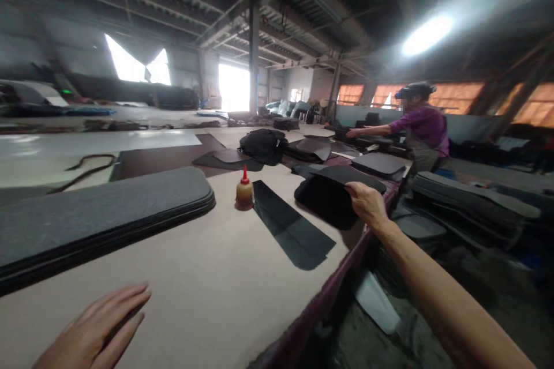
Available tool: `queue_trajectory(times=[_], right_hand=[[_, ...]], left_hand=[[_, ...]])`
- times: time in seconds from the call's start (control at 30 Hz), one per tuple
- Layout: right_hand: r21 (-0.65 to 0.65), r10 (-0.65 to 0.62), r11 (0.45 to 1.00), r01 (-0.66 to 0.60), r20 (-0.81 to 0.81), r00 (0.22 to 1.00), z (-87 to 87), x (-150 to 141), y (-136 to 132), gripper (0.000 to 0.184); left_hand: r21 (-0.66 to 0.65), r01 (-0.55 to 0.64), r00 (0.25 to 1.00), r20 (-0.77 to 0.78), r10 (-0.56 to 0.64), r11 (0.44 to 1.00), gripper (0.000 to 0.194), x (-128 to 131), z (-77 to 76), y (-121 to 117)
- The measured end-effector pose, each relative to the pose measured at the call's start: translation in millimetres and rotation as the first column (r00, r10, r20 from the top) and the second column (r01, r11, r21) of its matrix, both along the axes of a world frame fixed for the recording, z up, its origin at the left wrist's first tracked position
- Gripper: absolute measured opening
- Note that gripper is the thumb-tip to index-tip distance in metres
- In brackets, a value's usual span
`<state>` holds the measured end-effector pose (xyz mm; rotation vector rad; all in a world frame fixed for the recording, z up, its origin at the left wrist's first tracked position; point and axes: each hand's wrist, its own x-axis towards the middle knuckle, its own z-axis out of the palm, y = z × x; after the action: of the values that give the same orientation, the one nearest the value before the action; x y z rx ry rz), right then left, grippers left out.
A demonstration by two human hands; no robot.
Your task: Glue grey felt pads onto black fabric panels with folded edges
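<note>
My right hand (367, 203) reaches out to a stack of black cut pieces (331, 196) at the table's right edge, its fingers curled over the top piece's edge. My left hand (97, 331) lies flat, fingers stretched out, on the bare tan table top (208, 277) at the near left, holding nothing. A long flat black strip (291, 225) lies on the table between the hands. Just left of the strip's far end stands a small glue bottle (244, 190) with a red tip.
A thick stack of long grey felt pads (99, 216) lies at the left. More black pieces and a black bag (263, 145) sit farther back. A person in a purple top (422, 127) works at the far right end. Stacked pads (471, 202) lie beyond the table's right edge.
</note>
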<state>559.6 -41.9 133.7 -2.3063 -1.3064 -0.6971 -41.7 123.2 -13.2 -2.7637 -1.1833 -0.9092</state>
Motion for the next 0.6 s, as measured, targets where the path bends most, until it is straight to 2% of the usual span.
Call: queue_trajectory(times=[0.1, 0.2, 0.27, 0.3, 0.37, 0.4, 0.43, 0.47, 0.5, 0.57, 0.6], right_hand=[[0.079, 0.113, 0.989, -0.122, 0.113, 0.987, 24.5, -44, -29, 0.027], [0.189, 0.285, 0.910, -0.370, 0.364, 0.887, 49.5, -108, -52, 0.023], [0.208, 0.375, 0.840, -0.502, 0.447, 0.812, 56.7, -163, -61, 0.018], [0.202, 0.431, 0.800, -0.565, 0.460, 0.776, 55.3, -192, -63, 0.016], [0.182, 0.591, 0.699, -0.692, 0.397, 0.702, 41.8, -252, -63, 0.018], [0.131, 0.703, 0.631, -0.765, 0.321, 0.635, 30.8, -280, -62, 0.020], [0.066, 0.807, 0.554, -0.830, 0.200, 0.555, 18.2, -306, -60, 0.021], [0.008, 0.874, 0.480, -0.877, 0.085, 0.479, 5.4, -329, -58, 0.019], [-0.053, 0.917, 0.399, -0.915, -0.007, 0.400, -6.6, -348, -55, 0.015], [-0.149, 0.957, 0.224, -0.963, -0.155, 0.246, -24.2, -373, -51, 0.007], [-0.169, 0.960, 0.134, -0.976, -0.223, 0.171, -29.0, -380, -49, 0.011]], left_hand=[[-0.173, -0.026, 0.999, 0.023, 0.030, 0.985, 0.040, 11, 23.5, -18], [-0.344, 0.016, 0.996, 0.089, 0.015, 0.939, 0.054, 28, 52.9, -46], [-0.555, 0.074, 0.979, 0.200, 0.047, 0.829, 0.058, 39, 69.7, -71], [-0.669, 0.141, 0.957, 0.281, 0.074, 0.730, 0.060, 44, 76.6, -85], [-0.794, 0.353, 0.854, 0.490, 0.176, 0.495, 0.066, 52, 87.2, -112], [-0.798, 0.464, 0.777, 0.575, 0.255, 0.385, 0.071, 55, 90.8, -123], [-0.777, 0.550, 0.697, 0.629, 0.343, 0.307, 0.074, 57, 93.3, -132], [-0.756, 0.598, 0.631, 0.649, 0.426, 0.266, 0.074, 58, 94.8, -139], [-0.750, 0.608, 0.584, 0.644, 0.494, 0.259, 0.072, 58, 95.4, -143], [-0.789, 0.537, 0.545, 0.595, 0.591, 0.299, 0.066, 56, 94.3, -145], [-0.812, 0.487, 0.542, 0.570, 0.618, 0.322, 0.065, 54, 93.0, -145]])
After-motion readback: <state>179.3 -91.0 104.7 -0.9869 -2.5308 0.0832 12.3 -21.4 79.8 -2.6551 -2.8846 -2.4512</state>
